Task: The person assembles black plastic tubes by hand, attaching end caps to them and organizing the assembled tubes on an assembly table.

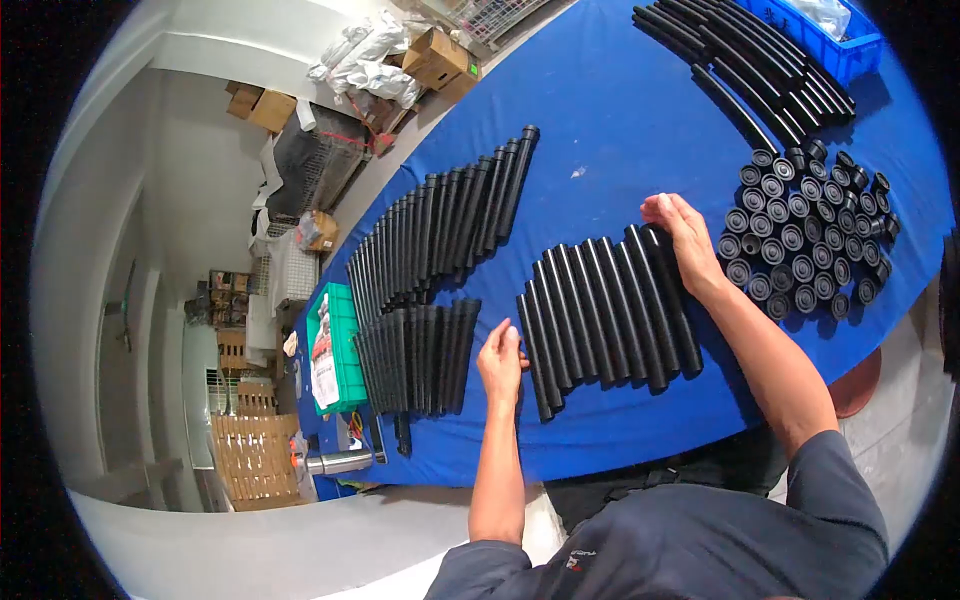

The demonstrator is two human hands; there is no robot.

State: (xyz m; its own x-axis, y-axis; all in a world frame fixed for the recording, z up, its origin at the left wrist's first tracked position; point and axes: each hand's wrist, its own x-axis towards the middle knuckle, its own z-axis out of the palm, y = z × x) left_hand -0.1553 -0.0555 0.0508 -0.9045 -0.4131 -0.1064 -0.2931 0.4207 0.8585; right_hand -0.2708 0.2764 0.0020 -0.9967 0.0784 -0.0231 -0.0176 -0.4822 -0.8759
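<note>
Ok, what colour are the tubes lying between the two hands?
The tubes are black, seen best in the head view.

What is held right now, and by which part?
Nothing looks gripped: left hand and right hand flank a row of black tubes; contact cannot be told.

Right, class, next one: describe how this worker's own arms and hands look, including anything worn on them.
The left hand and right hand are bare, with no gloves or watch visible. The forearms are uncovered below the short, dark grey sleeves of a matching shirt; its small white-and-red marking is too small to read.
</note>
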